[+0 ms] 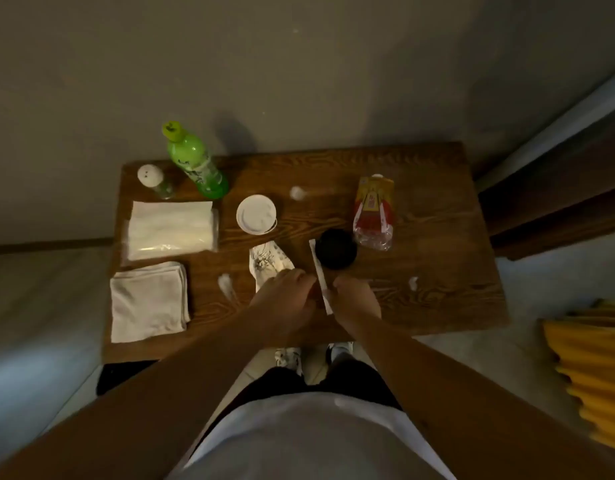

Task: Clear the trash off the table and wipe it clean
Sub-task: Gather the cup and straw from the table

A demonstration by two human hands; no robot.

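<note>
Fingers [337, 284] of the right hand [356, 299] pinch the long white paper strip [319, 271] near its lower end, the strip slanting up toward the black round cup [335, 249] and lying just beside its left edge. The left hand [285, 299] sits right next to it, fingers curled over the lower end of the printed white wrapper [267, 266]; whether they actually grip it cannot be told. Both hands hover over the near middle of the wooden table [437, 271]. Small white scraps lie either side: one smear [225, 284] left of the hands, one bit [413, 282] off to the right. At the near left corner, a folded white cloth [148, 301], and beyond it a pack of tissues [171, 228]. Mid-table, a white round lid [256, 214] and a crumpled red-and-yellow plastic bag [374, 213]. Further back, another white scrap [296, 192], then the green bottle [195, 162] and a white-capped shaker [153, 180] against the wall.
</note>
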